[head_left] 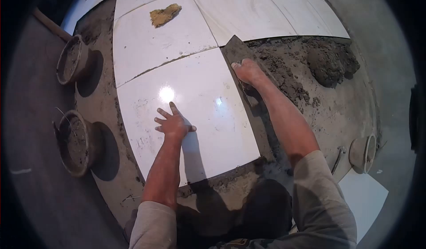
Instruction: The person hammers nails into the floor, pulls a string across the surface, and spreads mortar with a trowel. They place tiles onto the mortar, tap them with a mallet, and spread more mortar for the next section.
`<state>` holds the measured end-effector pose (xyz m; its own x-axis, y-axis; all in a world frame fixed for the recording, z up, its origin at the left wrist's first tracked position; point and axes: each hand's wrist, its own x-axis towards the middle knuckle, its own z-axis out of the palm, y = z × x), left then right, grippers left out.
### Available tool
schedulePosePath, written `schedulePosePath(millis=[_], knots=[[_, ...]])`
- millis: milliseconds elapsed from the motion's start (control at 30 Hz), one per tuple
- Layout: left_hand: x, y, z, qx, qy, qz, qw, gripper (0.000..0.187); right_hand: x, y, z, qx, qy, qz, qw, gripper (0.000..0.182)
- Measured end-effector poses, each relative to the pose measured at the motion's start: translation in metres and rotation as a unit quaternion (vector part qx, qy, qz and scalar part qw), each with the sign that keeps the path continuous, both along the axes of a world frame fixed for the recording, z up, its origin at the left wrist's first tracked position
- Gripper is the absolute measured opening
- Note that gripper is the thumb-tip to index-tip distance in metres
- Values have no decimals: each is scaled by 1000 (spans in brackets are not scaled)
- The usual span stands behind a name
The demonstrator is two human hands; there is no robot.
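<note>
On the floor at the centre of the head view lies a large white tile (186, 116), freshly set on a mortar bed (306, 93), and the person's left hand (172, 124) rests flat on it with fingers spread, pressing and gripping nothing. Toward 1 o'clock from that hand, the right hand (249, 71) is closed around the handle of a trowel (239, 53), whose blade lies along the tile's right edge where it meets the loose mortar. At 12 o'clock, several laid tiles (239, 9) already cover the floor, 1 of them carrying a sponge (165, 14). At 2 o'clock a mortar heap (330, 60) sits unspread, and bare bedding runs down toward 4 o'clock, so that stretch looks not yet tiled. At 9 o'clock stand 2 mortar-caked buckets (73, 60), and at 4 o'clock a pale bucket (364, 153) lies on its side near a spare tile (364, 195). Judging from this, the centre tile seems placed but perhaps not finally seated, with the right-hand area left to do.
</note>
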<state>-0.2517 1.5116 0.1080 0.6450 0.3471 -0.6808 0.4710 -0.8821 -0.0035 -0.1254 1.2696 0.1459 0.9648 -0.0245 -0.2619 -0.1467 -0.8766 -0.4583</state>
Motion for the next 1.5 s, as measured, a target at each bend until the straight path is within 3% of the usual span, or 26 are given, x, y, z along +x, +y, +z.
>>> schedulePosePath(millis=[67,267,300,367,433,467,533,567,600,667,767,900,967,1033,1100,1267,1500], knots=[[-5,5,-11,-4,-27,-6,1000,134,3,5,4,9,59,0,998,53],[-6,9,-15,-26,-55,-21,998,134,14,16,-12,-26,46,38,998,47],[-5,4,-4,-24,-51,-5,998,124,2,16,-14,-29,61,31,997,47],[-4,4,-7,-35,-48,-3,998,125,-19,13,-3,-20,136,44,989,51],[-4,5,-10,-35,-49,7,998,126,-100,-7,-2,-38,123,64,990,48],[-3,4,-9,-41,-47,4,998,126,-144,-14,9,-54,187,19,981,45],[-2,4,-8,-18,-31,-1,999,127,-242,-39,36,-37,171,-18,984,45],[-3,5,-9,-22,-39,-5,999,128,-284,-57,29,-109,281,-20,953,44],[-6,7,-10,-25,-35,-12,999,128,-323,-73,47,-75,315,-6,946,46],[-5,7,-13,-21,-52,-15,998,130,-334,-63,91,-97,391,-48,914,46],[-3,6,-14,-17,-58,-19,998,130,-359,-82,83,-113,330,4,937,45],[-6,5,-11,-14,-51,-18,998,130,-338,-81,82,-127,276,-71,950,44],[-5,5,-13,-18,-54,-17,998,130,-316,-85,65,-86,160,-101,978,37],[-5,5,-12,-17,-47,-23,998,131,-288,-78,38,-68,71,-71,993,41],[-5,5,-11,-15,-49,-22,998,131,-246,-62,16,-33,85,-101,991,40],[-6,5,-15,-12,-52,-27,998,132,-172,-23,-32,31,19,-56,998,39],[-4,1,-13,2,-51,-25,998,132,-130,-12,-56,1,51,-15,999,39]])
